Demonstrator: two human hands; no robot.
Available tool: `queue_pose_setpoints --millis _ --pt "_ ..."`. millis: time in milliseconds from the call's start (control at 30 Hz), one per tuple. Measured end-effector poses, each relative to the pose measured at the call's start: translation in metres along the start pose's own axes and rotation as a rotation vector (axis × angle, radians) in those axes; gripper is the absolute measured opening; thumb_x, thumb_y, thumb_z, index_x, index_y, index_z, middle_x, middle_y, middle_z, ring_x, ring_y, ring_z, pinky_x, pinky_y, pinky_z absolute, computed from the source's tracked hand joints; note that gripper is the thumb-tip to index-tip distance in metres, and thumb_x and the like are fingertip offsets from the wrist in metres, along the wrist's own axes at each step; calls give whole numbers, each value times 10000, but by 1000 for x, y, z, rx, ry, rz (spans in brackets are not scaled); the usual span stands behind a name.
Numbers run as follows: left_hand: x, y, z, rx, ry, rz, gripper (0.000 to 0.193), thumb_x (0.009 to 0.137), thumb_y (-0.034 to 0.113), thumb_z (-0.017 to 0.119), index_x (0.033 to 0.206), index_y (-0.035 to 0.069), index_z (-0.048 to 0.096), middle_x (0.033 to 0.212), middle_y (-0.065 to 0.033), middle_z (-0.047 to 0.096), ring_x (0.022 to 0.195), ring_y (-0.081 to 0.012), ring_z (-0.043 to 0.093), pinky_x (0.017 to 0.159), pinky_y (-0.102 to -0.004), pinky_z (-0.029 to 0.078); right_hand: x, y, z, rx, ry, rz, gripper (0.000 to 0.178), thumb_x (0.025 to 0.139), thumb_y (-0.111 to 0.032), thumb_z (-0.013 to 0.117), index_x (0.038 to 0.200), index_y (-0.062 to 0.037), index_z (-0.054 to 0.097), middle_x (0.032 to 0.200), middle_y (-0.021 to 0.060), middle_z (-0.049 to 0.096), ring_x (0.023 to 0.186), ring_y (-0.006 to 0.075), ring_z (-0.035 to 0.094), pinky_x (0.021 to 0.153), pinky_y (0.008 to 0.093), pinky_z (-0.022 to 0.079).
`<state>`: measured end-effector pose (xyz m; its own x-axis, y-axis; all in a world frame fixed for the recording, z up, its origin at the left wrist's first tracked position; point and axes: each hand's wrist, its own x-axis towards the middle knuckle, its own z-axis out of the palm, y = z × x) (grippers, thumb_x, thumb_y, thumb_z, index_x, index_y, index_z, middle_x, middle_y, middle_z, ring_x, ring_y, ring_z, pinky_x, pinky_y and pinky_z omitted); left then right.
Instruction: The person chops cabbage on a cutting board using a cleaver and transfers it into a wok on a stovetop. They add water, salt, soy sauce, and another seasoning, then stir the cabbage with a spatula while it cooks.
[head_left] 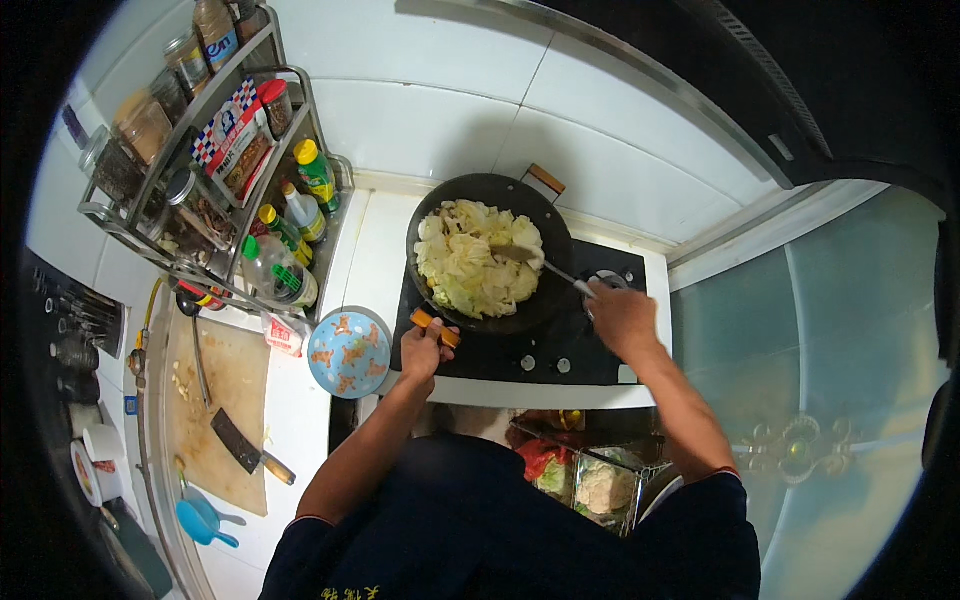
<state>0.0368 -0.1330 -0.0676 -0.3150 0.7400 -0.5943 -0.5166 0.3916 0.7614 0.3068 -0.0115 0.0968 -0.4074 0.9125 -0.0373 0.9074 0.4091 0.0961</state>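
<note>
A dark wok (558, 235) stands on the black gas hob (600, 355), filled with chopped pale cabbage (465, 262). My left hand (424, 352) is closed round the wok's near wooden handle (447, 336). On the right, my right hand (622, 318) grips the light handle of a spatula (562, 272), whose blade rests among the cabbage at the right of the wok. A second wooden handle (547, 182) juts from the wok's far side. Just left of my left hand, a blue patterned bowl (349, 352) sits on the white counter.
A metal rack (215, 95) with jars and sauce bottles stands at the back left. A cleaver (238, 443) and a ladle (197, 350) lie on the cutting board (190, 470). Below the counter's edge is a wire basket with cauliflower (606, 486). A frosted glass door (830, 330) stands right.
</note>
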Motion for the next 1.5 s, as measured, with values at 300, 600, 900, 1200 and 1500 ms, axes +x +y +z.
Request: queue_pose_setpoints --millis 300,600,900,1200,1500 --pt "3 -6 -2 -3 -52 17 318 1043 335 592 1025 21 639 947 -94 746 560 -101 560 548 -239 481 31 9 48 -192 -24 -102 210 948 -288 644 1062 -116 682 771 123 721 736 320 723 619 462 542" --pt "12 -11 -6 12 -59 18 303 1054 304 571 1057 9 641 957 -103 746 568 -103 564 538 -245 484 57 -7 34 -235 -24 -266 102 846 -172 661 793 -115 727 706 95 713 719 288 734 605 445 556" --pt "6 -6 3 -20 -24 25 367 1058 323 560 973 -9 692 822 -61 721 516 -83 555 492 -236 442 39 6 -1 -204 -230 -30 335 932 -293 631 1206 -117 707 951 143 758 861 329 742 743 490 573" --pt "7 -6 1 -40 -5 41 292 1059 292 564 1010 15 641 901 -90 752 513 -91 534 506 -237 466 174 90 59 1 -231 -40 346 913 -401 651 1046 -100 757 907 168 745 827 334 718 708 474 555" --pt "10 -2 -5 -83 82 81 228 1055 226 556 1035 12 632 928 -98 761 493 -99 492 502 -234 446 195 51 126 469 -402 -226 356 983 -400 639 1186 -128 745 899 106 739 772 270 671 675 427 533"
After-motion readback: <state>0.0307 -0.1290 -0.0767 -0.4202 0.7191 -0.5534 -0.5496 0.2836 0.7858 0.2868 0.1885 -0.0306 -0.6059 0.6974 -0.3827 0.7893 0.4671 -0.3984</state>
